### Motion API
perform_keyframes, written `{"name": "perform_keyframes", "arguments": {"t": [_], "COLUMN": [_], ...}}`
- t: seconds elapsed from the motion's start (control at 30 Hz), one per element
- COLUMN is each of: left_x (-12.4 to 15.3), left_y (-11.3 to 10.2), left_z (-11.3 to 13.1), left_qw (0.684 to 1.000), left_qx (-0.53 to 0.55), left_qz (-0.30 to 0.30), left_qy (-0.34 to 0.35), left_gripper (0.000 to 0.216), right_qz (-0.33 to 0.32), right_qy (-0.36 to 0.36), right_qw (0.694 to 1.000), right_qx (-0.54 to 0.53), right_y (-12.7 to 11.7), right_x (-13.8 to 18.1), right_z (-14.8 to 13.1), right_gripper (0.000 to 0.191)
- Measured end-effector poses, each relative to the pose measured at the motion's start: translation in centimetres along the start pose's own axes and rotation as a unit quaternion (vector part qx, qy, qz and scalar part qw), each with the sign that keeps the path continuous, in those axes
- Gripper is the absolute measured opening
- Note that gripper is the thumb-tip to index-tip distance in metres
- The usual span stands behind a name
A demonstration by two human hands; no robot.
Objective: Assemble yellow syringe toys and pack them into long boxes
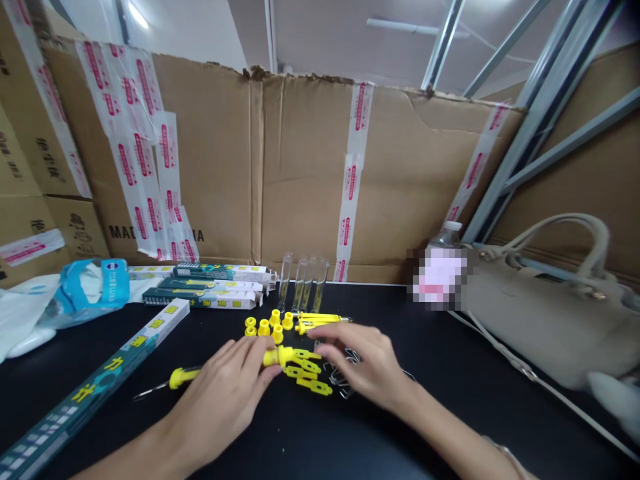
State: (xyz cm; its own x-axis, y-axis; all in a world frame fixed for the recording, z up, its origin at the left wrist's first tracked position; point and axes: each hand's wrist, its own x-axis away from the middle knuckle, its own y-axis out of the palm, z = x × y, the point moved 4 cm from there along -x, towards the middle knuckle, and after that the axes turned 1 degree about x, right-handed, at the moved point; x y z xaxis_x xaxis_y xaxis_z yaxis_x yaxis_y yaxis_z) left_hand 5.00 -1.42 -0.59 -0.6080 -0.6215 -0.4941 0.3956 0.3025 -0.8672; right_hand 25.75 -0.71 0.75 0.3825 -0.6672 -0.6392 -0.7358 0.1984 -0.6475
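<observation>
My left hand [227, 381] is closed over the table, thumb and fingers around a yellow plastic cap piece [278, 356]. A screwdriver [181, 378] with a yellow and black handle lies beside and partly under that hand. My right hand [367, 363] hovers with thumb and forefinger apart, above a pile of bent metal hooks [346, 375]. Between the hands are several flat yellow tabs [309, 372]. Just beyond lie several yellow caps [275, 319] and yellow rods with metal springs or hooks [320, 323]. Several clear tubes [302, 287] stand behind them.
Printed long boxes [213, 287] are stacked at the back left; another long box [100, 390] lies slanted at left. A blue plastic packet [95, 290] is at far left. A bottle [447, 235] and beige handbag [525, 313] stand right. Cardboard walls [300, 180] close the back.
</observation>
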Motion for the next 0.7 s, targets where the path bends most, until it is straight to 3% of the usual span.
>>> {"name": "perform_keyframes", "arguments": {"t": [0.13, 0.43, 0.6, 0.7], "left_x": [0.0, -0.3, -0.2, -0.2], "left_y": [-0.3, -0.9, -0.7, -0.3], "left_z": [-0.9, -0.1, 0.4, 0.2], "left_qw": [0.999, 0.992, 0.994, 0.996], "left_qx": [-0.003, -0.057, -0.014, 0.010], "left_qz": [0.029, 0.059, 0.052, 0.034], "left_qy": [-0.033, 0.099, 0.099, 0.084], "left_gripper": [0.031, 0.031, 0.030, 0.030], "right_qz": [-0.020, -0.104, -0.216, -0.241], "right_qy": [0.049, 0.144, 0.165, 0.160], "right_qw": [0.991, 0.976, 0.961, 0.957], "right_qx": [0.121, 0.123, 0.054, 0.031], "right_y": [-2.6, -5.1, -4.6, -3.3], "right_x": [-0.7, -0.8, -0.2, -0.1], "right_z": [3.4, 7.2, 7.2, 6.4], "right_gripper": [0.031, 0.030, 0.020, 0.020]}}
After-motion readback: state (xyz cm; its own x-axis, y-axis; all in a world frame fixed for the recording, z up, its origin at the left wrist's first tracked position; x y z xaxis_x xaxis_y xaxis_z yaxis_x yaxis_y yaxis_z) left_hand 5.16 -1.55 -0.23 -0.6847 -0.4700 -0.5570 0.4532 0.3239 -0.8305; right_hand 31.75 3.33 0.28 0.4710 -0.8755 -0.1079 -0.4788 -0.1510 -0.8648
